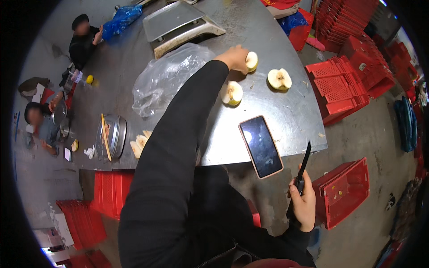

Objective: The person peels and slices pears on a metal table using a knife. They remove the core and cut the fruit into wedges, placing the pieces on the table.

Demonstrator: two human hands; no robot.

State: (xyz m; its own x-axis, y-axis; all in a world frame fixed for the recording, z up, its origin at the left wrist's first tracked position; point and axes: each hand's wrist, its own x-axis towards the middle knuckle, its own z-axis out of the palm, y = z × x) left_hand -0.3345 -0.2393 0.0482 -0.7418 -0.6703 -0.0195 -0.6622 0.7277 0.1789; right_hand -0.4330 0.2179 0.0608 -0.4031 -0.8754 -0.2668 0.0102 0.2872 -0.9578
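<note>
My left hand (236, 59) reaches over the metal table (268, 37) and has its fingers on a cut piece of pale fruit (251, 61), perhaps pear or apple. My right hand (303, 204) is shut around the handle of a black-bladed knife (303, 167), blade pointing up the picture, off the table's edge. A halved fruit (279, 79) lies cut face up at the right, its core showing. Another cut piece (232, 93) sits below my left hand. A smartphone (261, 146) in a pinkish case lies at the near edge, overhanging it. Cut wedges (136, 148) lie left of my sleeve.
A clear plastic bag (167, 77) and a weighing scale (177, 25) are on the table beyond my left arm. A lidded container (112, 137) with yellow chopsticks stands at left. Two people sit across the left side. Red plastic crates (338, 87) stand right of and below the table.
</note>
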